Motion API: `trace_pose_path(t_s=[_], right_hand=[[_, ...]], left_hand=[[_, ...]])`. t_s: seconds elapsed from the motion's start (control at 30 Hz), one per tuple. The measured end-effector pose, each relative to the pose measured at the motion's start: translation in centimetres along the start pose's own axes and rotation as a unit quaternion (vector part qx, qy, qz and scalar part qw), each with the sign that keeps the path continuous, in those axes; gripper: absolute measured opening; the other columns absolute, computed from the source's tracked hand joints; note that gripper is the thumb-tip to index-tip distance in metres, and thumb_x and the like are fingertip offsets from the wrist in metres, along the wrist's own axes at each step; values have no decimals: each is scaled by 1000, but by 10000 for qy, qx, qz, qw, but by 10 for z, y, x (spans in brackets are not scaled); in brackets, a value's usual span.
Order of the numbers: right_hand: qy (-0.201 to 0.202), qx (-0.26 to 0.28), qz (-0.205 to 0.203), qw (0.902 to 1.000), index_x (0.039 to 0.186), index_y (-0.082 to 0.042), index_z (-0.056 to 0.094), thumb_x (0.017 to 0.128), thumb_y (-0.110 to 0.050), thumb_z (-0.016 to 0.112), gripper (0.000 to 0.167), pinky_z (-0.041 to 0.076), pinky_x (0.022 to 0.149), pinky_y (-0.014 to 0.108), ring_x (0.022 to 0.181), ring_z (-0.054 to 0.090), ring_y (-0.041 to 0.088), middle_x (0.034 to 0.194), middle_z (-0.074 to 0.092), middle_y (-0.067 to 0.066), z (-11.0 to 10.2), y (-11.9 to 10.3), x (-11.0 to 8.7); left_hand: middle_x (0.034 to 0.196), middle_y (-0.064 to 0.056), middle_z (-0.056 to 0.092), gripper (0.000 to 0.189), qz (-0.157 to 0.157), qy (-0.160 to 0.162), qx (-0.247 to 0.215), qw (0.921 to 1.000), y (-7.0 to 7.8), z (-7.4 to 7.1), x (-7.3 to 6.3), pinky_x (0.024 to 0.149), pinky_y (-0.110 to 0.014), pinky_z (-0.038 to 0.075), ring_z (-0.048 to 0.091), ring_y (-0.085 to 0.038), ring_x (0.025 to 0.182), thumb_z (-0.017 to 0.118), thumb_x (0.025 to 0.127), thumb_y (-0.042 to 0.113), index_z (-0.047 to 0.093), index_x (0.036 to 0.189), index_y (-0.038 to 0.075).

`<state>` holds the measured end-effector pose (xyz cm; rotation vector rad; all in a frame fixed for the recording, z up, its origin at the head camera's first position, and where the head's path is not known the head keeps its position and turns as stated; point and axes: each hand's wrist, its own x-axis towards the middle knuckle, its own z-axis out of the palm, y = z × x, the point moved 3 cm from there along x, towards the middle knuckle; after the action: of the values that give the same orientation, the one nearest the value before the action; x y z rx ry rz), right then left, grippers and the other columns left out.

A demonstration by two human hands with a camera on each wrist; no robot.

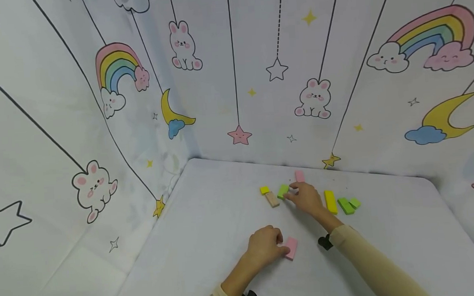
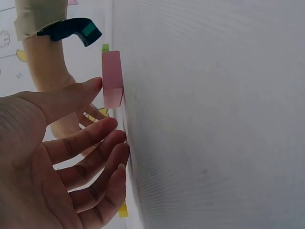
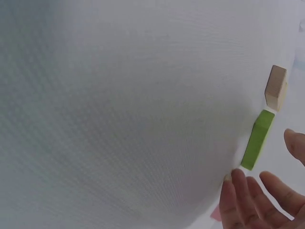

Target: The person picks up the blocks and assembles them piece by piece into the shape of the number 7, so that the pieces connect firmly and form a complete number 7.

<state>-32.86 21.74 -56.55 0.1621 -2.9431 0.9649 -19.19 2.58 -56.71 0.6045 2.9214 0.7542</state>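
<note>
Now your left hand [image 1: 265, 246], lower centre of the frame, has its thumb against the pink block [image 1: 292, 248], fingers well off it, perhaps to steady it. Above, right of centre, your right hand [image 1: 307, 200] parts thumb and fingers beside the green block [image 1: 282, 191], unclamped, seemingly to suit its sides. Contact there's unclear; that hand apparently hides part of the far pink piece [image 1: 300, 176].

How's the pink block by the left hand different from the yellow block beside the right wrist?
The yellow block looks longer than the pink block. The pink block lies nearer the camera, the yellow block farther away. Both lie on the white table.
</note>
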Motion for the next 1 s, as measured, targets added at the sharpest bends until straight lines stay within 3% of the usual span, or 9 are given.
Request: trace_pose_path(t_s=[0.67, 0.83, 1.0], right_hand=[[37, -61, 88, 9999, 134, -9, 69, 91, -35, 82, 52, 55, 67, 38, 88, 68, 26, 113, 73, 15, 14, 3, 11], [33, -26, -28, 10000, 133, -10, 70, 91, -32, 82, 49, 56, 69, 41, 92, 69, 27, 115, 74, 15, 15, 1, 12], [67, -34, -73, 9999, 127, -8, 74, 91, -30, 83, 43, 57, 74, 44, 96, 70, 28, 123, 72, 14, 16, -1, 11]], left_hand=[[81, 11, 59, 25, 24, -119, 57, 9999, 9, 5, 1, 56, -24, 42, 52, -3, 69, 86, 85, 28, 79, 109, 28], [84, 10, 63, 23, 156, 5, 330, 9993, 12, 4, -1, 56, -25, 44, 56, -5, 73, 85, 85, 26, 82, 107, 31], [98, 8, 68, 22, 540, 288, 997, 9931, 19, 4, -5, 59, -23, 47, 61, -9, 82, 85, 86, 28, 83, 108, 30]])
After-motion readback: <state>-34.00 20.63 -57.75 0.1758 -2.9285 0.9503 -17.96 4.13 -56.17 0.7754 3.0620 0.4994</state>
